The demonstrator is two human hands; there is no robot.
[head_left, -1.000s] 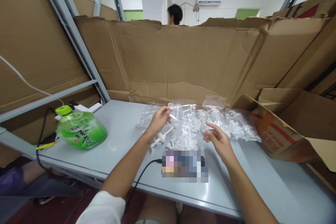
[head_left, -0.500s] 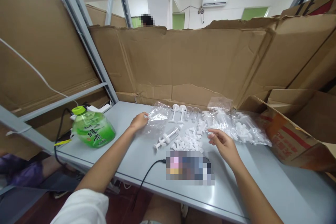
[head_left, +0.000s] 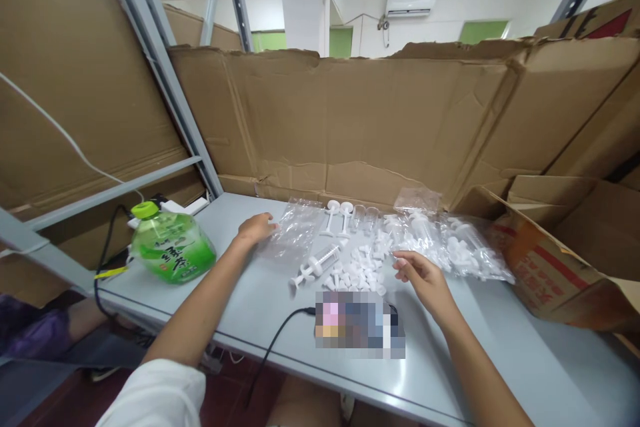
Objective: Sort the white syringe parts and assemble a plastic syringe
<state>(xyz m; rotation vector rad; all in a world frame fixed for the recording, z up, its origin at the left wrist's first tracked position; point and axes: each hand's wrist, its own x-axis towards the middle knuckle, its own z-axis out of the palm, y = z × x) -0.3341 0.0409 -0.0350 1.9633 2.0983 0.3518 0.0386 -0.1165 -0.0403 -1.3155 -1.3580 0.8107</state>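
My left hand (head_left: pixel 254 229) rests on the grey table (head_left: pixel 240 293), fingertips touching the edge of a clear plastic bag (head_left: pixel 295 233). My right hand (head_left: pixel 423 277) hovers with fingers loosely curled beside a heap of small white plastic caps (head_left: pixel 357 267), holding nothing that I can see. A clear syringe with a white plunger (head_left: pixel 316 263) lies between the two hands. Two more syringes (head_left: pixel 337 213) lie behind it, and further bagged syringe parts (head_left: pixel 450 243) spread out to the right.
A green drink bottle (head_left: pixel 170 247) lies on its side at the table's left, near a white power strip (head_left: pixel 173 207). A blurred device (head_left: pixel 357 320) with a black cable (head_left: pixel 273 353) sits near the front edge. Cardboard walls (head_left: pixel 380 120) surround the table; an open carton (head_left: pixel 555 260) stands right.
My left hand left the syringes and moved left and down to the plastic bag's edge. My right hand stayed nearly still. The view tilted, and a person behind the cardboard dropped out of sight.
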